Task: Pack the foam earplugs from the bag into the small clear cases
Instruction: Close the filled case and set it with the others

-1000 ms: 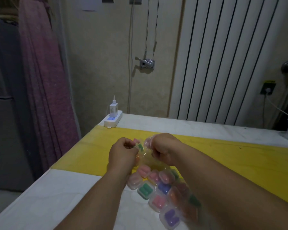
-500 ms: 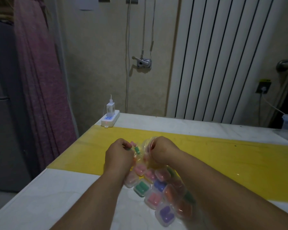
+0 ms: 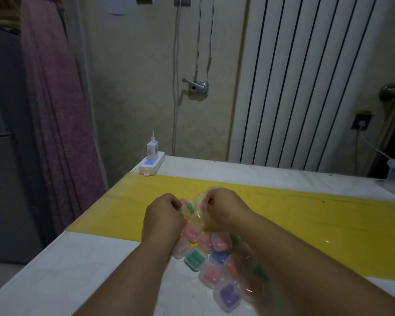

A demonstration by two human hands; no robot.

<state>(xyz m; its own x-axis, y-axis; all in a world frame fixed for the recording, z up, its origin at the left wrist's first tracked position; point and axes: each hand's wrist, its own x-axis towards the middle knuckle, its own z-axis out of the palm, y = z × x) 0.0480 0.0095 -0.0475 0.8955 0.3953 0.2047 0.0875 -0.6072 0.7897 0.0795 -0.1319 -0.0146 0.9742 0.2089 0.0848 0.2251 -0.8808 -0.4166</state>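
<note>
Both hands, left hand (image 3: 163, 215) and right hand (image 3: 224, 207), pinch the clear bag (image 3: 197, 215) (earplugs inside). Filled clear cases (image 3: 212, 265) lie on the tabletop (image 3: 82, 265) just behind the bag, nearer the person.

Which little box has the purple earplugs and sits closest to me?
The case with purple earplugs, at the pile's near end. The green case and pink case beside it lie farther away.

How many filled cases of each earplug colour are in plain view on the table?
pink cases: 4
orange cases: 2
green cases: 1
blue cases: 1
purple cases: 1
pale case, colour unclear: 1
Total: 10
More lie under the bag and the right forearm, too blurred to count.
</note>
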